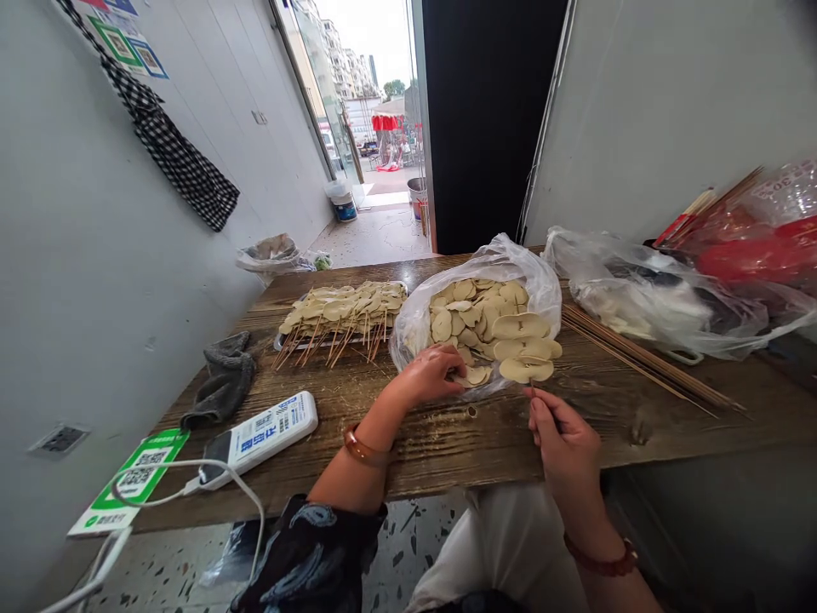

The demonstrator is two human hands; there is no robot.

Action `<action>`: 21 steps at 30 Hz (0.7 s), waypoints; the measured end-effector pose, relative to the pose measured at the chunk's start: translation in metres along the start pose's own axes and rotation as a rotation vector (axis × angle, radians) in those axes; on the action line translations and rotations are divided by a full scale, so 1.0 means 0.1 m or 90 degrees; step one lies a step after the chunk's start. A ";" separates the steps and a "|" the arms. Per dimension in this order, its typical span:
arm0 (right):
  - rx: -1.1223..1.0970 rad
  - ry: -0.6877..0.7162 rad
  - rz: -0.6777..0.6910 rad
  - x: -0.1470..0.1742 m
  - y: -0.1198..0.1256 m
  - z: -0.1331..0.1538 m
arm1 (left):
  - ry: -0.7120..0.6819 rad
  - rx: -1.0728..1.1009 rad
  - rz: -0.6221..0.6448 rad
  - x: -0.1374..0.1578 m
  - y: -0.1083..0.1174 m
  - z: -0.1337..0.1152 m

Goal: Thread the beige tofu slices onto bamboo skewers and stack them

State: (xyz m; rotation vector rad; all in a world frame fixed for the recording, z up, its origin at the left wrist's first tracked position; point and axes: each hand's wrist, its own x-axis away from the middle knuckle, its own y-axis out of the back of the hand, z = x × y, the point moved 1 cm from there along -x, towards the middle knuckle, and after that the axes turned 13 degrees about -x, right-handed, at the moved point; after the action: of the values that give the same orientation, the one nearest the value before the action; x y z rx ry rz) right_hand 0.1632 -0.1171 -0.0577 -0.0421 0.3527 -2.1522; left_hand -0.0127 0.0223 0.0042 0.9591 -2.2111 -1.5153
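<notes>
In my right hand [565, 438] is a thin wooden skewer [532, 388], pinched near its upper part between thumb and fingers. Threaded on it are several thin, beige, roundish slices [527, 349], standing just above the hand. My left hand [434, 375] rests at the front of a clear plastic bag [542, 285], its fingers curled in against a loose slice [477, 375] at the bag's mouth. More loose slices [469, 315] fill the bag. To the left, a metal tray [278, 342] carries a pile of finished skewers [345, 311] with their sticks pointing toward me.
Bare skewers [651, 362] lie on the wooden table [447, 451] at right, beside another plastic bag [638, 289]. At left are a grey cloth [223, 379], a white device [274, 430] with a cable, and a green code card [137, 477]. A doorway stands beyond.
</notes>
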 end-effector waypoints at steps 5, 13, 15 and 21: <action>0.009 0.007 0.009 0.00 0.00 0.03 | 0.044 0.106 -0.057 -0.03 -0.04 0.03; -0.015 -0.011 0.030 0.02 -0.02 0.07 | 0.216 0.577 -0.146 -0.02 -0.02 0.11; 0.003 -0.001 0.029 0.02 -0.02 0.06 | 0.234 0.681 -0.159 -0.02 -0.01 0.10; 0.066 0.034 0.049 0.01 0.01 0.05 | 0.260 0.753 -0.218 -0.02 0.02 0.10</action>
State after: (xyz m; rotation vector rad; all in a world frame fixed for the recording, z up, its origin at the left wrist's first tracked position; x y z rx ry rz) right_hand 0.1645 -0.1194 -0.0532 0.0867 0.2689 -2.0954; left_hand -0.0178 0.0309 0.0023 1.7928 -2.5870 0.1366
